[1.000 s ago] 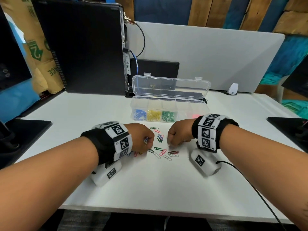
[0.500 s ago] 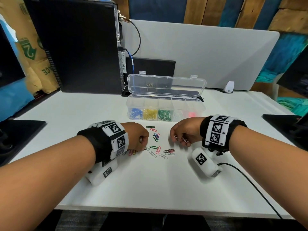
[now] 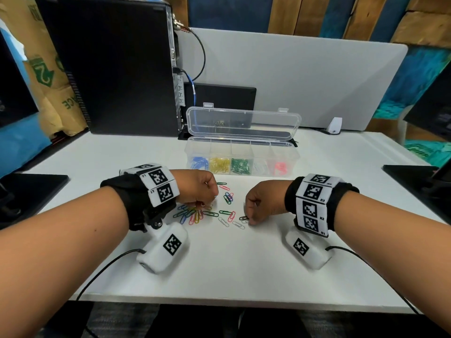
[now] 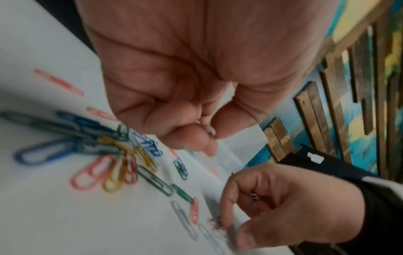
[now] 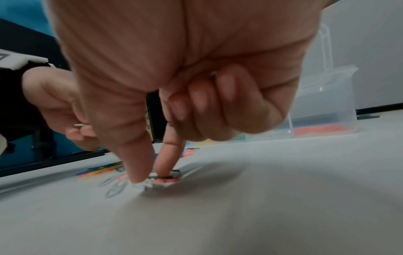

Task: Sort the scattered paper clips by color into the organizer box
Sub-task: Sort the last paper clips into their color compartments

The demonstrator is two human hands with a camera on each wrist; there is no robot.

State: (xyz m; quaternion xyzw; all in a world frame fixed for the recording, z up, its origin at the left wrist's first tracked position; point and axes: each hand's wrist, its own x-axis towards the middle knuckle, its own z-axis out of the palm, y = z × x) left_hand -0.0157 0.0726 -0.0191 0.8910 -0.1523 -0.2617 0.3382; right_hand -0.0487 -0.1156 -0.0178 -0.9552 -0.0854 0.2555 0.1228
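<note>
Coloured paper clips (image 3: 228, 197) lie scattered on the white table (image 3: 231, 269) between my hands, with a thicker pile (image 3: 190, 213) by my left hand. My left hand (image 3: 207, 204) hovers over that pile (image 4: 113, 155), fingers curled, pinching a small white clip (image 5: 78, 125) between thumb and finger. My right hand (image 3: 249, 219) reaches down with thumb and index fingertips (image 5: 167, 165) pinching a dark green clip (image 5: 174, 174) and pink and white ones at the table. The clear organizer box (image 3: 241, 142) stands behind with its lid (image 3: 244, 123) up, holding blue, yellow, green, white and pink clips in separate compartments.
A black computer tower (image 3: 117, 69) and a grey divider (image 3: 305, 76) close off the back. Black pads lie at the left edge (image 3: 31, 189) and the right edge (image 3: 415, 176). Thin cables (image 3: 107, 264) trail from the wrist cameras toward the front edge.
My right hand lifted slightly half a second ago and has come back down onto the clips. My left hand has shifted off the left pile, which now shows.
</note>
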